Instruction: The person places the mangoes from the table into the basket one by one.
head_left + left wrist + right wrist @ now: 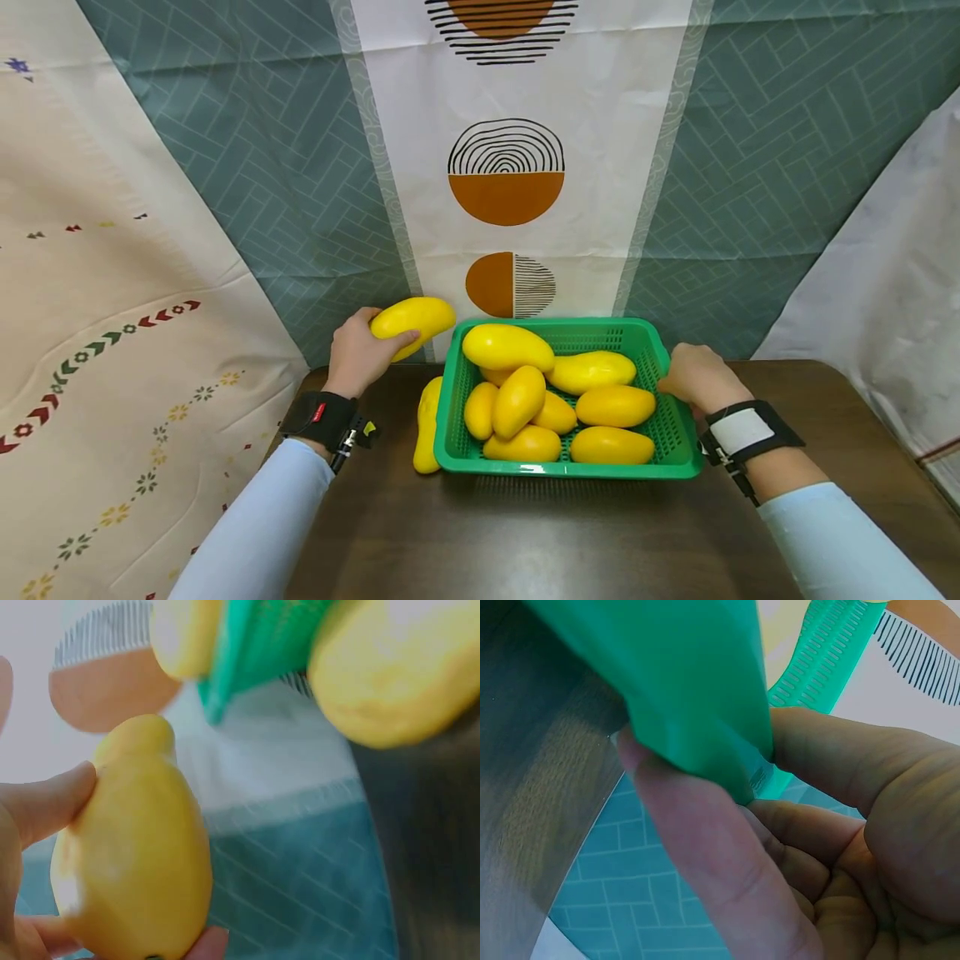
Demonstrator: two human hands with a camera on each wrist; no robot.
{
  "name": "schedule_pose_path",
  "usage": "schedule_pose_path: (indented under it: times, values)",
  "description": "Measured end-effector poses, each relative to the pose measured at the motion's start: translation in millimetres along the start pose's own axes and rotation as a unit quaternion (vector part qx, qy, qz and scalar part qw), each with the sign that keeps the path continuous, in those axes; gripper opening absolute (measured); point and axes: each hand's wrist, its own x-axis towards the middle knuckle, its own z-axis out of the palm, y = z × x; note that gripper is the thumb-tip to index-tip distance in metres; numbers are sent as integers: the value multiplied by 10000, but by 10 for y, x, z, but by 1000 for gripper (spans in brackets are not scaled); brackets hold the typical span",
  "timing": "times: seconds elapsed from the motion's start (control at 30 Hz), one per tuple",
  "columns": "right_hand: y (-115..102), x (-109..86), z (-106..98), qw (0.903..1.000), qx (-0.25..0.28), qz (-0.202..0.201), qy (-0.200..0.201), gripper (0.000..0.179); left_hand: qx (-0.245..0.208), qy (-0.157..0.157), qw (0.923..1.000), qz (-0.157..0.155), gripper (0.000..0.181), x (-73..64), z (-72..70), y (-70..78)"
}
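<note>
My left hand (358, 354) grips a smooth yellow fruit (139, 847), long and papaya-like with a narrowed neck, above the table just left of a green plastic basket (566, 469). Its thumb lies along the fruit's side. With thumb and fingers, my right hand (701, 379) pinches the basket's right wall, seen close in the right wrist view. Inside the basket lie several yellow fruits: long ones such as the back-left fruit (507, 347), and smaller mango-shaped ones such as the front-right fruit (612, 446). Some are partly hidden beneath others.
Another long yellow fruit (427, 427) lies on the dark wooden table (525, 542), close against the basket's left side. A patterned cloth (300, 150) hangs directly behind the table, and pale cloths (112, 333) hang at the sides.
</note>
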Motion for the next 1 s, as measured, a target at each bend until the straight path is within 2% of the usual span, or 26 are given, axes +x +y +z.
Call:
schedule_pose_path:
  times: [0.23,0.5,0.63,0.87,1.0]
  values:
    - [7,11,21,10000,-32,2,5,22,-399,-184,9984,346,70,-21,152,380]
    - [7,-2,26,10000,23,39,46,22,-492,-401,9961,613,63,-29,411,728]
    - [7,-1,36,10000,47,67,40,23,-385,-445,9955,740,62,-48,565,897]
    - [13,-10,30,9999,42,71,66,23,-306,-704,9927,925,68,-100,788,1203]
    - [11,-3,24,10000,6,32,59,23,38,-832,9920,945,72,-132,893,1349]
